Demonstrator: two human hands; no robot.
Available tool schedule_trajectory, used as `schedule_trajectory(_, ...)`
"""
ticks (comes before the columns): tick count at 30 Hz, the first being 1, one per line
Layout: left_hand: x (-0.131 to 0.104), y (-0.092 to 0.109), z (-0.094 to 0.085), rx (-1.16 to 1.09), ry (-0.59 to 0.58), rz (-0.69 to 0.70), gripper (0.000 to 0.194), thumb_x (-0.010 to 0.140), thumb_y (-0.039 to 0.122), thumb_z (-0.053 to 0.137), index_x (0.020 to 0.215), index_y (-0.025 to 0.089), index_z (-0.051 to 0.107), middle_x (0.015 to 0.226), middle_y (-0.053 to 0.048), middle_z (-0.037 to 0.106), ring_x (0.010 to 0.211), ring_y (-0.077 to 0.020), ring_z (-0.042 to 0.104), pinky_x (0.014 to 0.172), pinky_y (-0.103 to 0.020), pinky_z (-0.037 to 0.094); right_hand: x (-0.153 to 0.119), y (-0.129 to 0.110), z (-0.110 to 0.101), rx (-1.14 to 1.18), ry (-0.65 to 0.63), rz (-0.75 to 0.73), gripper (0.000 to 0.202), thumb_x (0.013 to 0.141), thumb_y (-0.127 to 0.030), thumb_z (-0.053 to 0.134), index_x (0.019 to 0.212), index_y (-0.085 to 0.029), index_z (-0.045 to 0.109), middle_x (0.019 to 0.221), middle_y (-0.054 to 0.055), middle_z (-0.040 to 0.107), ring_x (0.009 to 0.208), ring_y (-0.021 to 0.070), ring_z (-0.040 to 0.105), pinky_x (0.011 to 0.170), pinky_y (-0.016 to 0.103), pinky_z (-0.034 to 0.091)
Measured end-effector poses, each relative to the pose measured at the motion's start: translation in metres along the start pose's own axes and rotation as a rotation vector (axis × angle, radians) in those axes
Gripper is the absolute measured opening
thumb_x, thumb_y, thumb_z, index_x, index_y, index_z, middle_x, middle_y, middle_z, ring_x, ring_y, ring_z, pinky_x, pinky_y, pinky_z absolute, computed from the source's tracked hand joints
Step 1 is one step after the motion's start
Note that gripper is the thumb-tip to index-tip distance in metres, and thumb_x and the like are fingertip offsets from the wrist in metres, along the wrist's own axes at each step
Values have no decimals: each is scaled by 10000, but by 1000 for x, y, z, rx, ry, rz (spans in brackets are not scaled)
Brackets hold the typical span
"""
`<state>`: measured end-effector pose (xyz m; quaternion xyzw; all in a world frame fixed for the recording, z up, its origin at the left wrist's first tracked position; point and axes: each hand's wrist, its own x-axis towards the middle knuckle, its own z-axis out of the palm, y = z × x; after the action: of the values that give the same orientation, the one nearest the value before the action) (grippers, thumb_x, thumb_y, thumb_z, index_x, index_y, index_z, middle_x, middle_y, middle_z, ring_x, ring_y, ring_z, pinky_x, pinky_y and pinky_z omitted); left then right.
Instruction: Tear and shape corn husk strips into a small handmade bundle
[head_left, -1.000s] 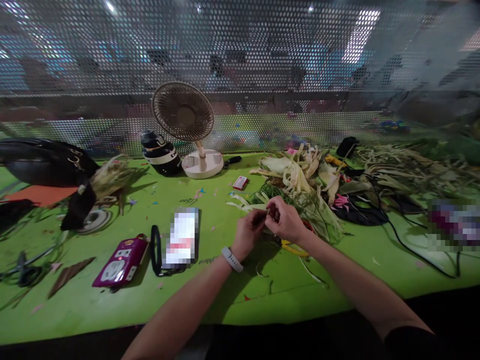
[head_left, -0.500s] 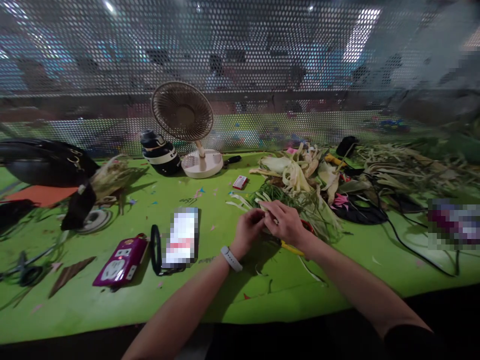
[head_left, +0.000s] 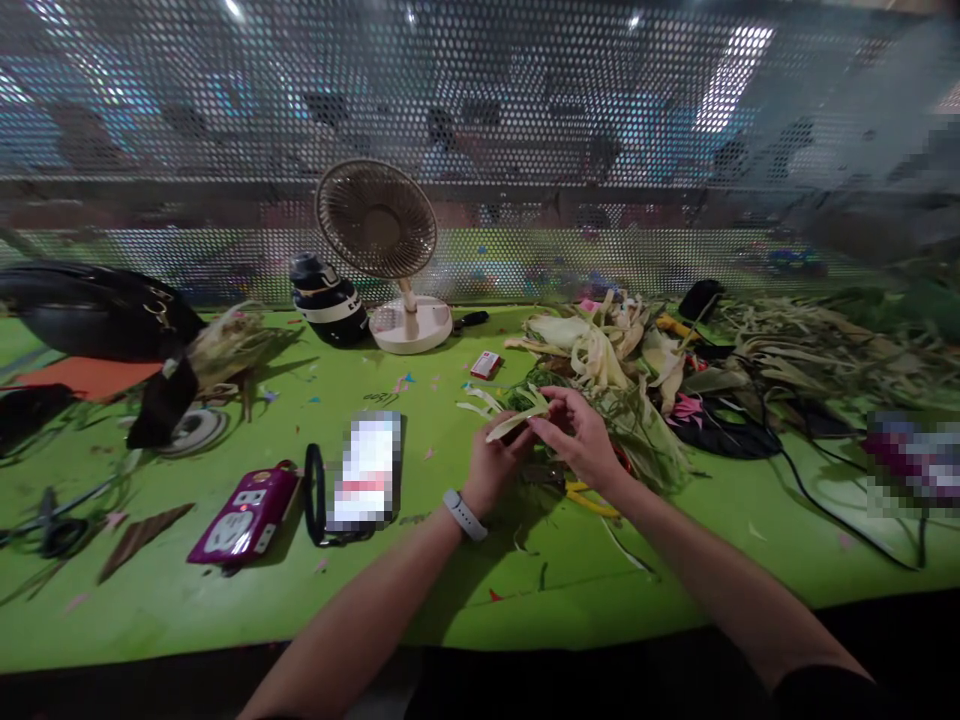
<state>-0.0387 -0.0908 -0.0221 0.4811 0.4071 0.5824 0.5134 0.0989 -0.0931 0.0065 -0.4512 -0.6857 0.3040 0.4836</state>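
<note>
I have both hands together over the middle of the bright green table top (head_left: 225,600), a little right of centre, and between them a pale yellowish strip of dried leaf (head_left: 514,422) that slants up from lower left to upper right. My left hand (head_left: 495,470), the one with the pale grey band at the wrist, is curled closed around the lower end of the strip, and my right hand (head_left: 579,440) pinches the upper end between thumb and fingertips, the other fingers loosely bent. The strip is held off the table, just in front of the loose heap of green and cream husk leaves (head_left: 607,370) that lies beyond and to the right of my hands. As I judge it, the work is at an early or middle stage: one strip is separated and in hand, while the heap behind it is large and unsorted, and more of the same material spreads along the far right. I see no finished piece anywhere on the table, so most of it seems left to do. Under my right wrist lie yellow-handled cutters (head_left: 592,497), touching nothing I hold. To the left, near me, are a flat pixelated phone-shaped slab (head_left: 365,470) and a magenta power strip (head_left: 244,512); farther off stands a small beige desk fan (head_left: 379,225) against the perforated metal screen (head_left: 525,120).
</note>
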Motion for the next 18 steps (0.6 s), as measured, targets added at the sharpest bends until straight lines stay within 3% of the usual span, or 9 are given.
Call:
schedule_trajectory(3, 0, -2, -1, 48, -34, 65, 135, 650, 227, 735, 770, 180, 696, 778, -29, 700, 729, -151, 620, 728, -272, 489, 3, -1, -2, -155, -37, -141, 180, 789, -309, 610, 921, -193, 651, 816, 44, 585, 742, 165, 556, 691, 287, 475)
schedule_trajectory(6, 1, 0, 0, -42, -30, -17, 186, 607, 275, 772, 725, 168, 675, 707, -22, 692, 649, -139, 619, 650, -259, 498, 3, -2, -6, -225, -31, -266, 182, 862, -293, 523, 899, -209, 681, 862, 63, 607, 822, 177, 575, 744, 296, 472)
schedule_trajectory(8, 0, 2, 2, -139, -34, -110, 266, 564, 319, 803, 727, 161, 664, 687, -17, 694, 622, -136, 631, 634, -264, 513, 3, -4, -9, -258, 10, -232, 246, 890, -340, 491, 828, -205, 687, 801, 58, 606, 756, 166, 571, 711, 289, 472)
schedule_trajectory(11, 0, 6, 2, -236, -63, -229, 340, 539, 329, 825, 767, 146, 652, 705, -21, 709, 632, -140, 661, 646, -266, 530, 4, -6, -13, -184, 17, -42, 370, 914, -440, 427, 783, -186, 663, 602, 13, 551, 565, 138, 520, 577, 262, 458)
schedule_trajectory(13, 0, 8, 2, -290, -50, -266, 359, 527, 306, 837, 779, 139, 642, 704, -15, 711, 632, -135, 671, 643, -249, 528, 6, -6, -13, -119, 33, 23, 403, 920, -470, 399, 796, -178, 647, 577, 0, 541, 548, 136, 519, 547, 253, 451)
schedule_trajectory(18, 1, 11, 3, -421, 58, -296, 380, 521, 268, 844, 798, 143, 617, 701, -6, 715, 636, -111, 674, 646, -212, 520, 7, 2, -9, -329, 155, -228, 297, 924, -365, 433, 757, -186, 602, 768, 60, 589, 762, 176, 545, 743, 318, 446)
